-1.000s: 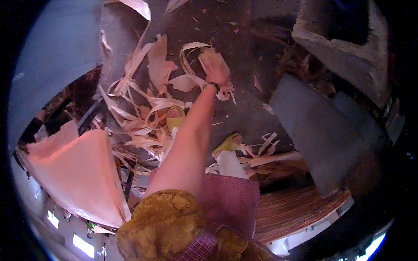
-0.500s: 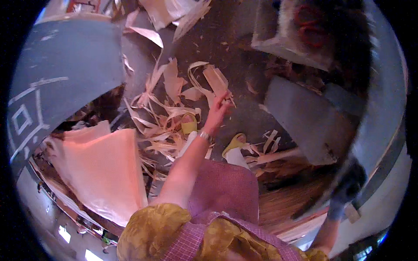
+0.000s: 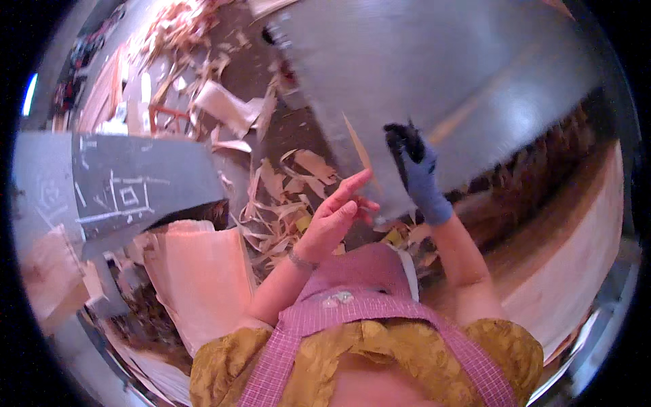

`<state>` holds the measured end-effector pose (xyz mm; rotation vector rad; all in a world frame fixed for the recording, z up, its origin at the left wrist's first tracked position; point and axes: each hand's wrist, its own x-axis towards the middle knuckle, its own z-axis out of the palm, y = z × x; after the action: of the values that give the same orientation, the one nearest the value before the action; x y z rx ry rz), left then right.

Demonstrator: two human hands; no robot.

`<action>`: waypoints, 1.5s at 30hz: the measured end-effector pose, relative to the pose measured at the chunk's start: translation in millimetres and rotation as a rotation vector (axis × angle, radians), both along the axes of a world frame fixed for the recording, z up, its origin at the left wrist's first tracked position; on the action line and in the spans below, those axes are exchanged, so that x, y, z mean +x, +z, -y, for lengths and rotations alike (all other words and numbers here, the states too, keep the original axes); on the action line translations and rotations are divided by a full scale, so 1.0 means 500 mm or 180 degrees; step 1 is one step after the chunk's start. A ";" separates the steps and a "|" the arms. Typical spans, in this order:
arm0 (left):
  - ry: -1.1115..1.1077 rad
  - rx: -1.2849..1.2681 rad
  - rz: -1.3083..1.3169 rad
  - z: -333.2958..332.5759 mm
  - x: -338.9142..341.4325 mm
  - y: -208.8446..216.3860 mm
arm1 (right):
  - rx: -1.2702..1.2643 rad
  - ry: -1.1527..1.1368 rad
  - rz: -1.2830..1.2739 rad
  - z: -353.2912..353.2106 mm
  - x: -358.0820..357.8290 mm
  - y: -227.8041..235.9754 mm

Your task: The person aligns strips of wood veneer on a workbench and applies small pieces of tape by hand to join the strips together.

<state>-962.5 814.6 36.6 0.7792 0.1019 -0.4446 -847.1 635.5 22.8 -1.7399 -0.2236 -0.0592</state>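
Note:
My bare left hand (image 3: 336, 220), a band at its wrist, reaches forward over the floor with its index finger stretched out and the other fingers loosely bent. A thin pointed sliver of wood veneer (image 3: 356, 144) shows at the index fingertip; whether finger and sliver touch, I cannot tell. My right hand (image 3: 415, 159) wears a blue glove with black on the fingers. It hovers above the large grey tabletop (image 3: 413, 61), fingers slightly blurred but loosely apart, with nothing visible in them.
Torn veneer strips (image 3: 271, 210) litter the floor around my feet. A stack of pale veneer sheets (image 3: 203, 285) stands at left, beside a grey surface with chalk-like lines (image 3: 159, 190). Another pale sheet stack (image 3: 576, 264) lies at right. A scrap heap (image 3: 180, 30) is farther off.
My view has swung right, bringing the grey tabletop forward. My right hand has come from the far right edge to the middle. My left hand has drawn back from the floor scraps.

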 end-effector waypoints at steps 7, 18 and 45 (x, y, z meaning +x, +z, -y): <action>-0.1244 0.0146 0.0260 0.461 -0.017 0.124 | 0.1353 -0.0771 -0.1601 0.491 -0.193 0.077; -0.2328 0.1351 0.0450 1.005 0.205 0.156 | 0.1409 -0.2966 -0.1091 1.076 -0.415 0.037; -0.4663 0.3716 0.0986 2.320 0.455 0.008 | 0.0609 -0.6470 -0.0923 2.749 -1.084 -0.153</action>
<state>-734.9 -345.7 40.5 2.0279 -0.6111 -1.7121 -1388.9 -738.8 -53.8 -1.0908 1.7209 -1.1994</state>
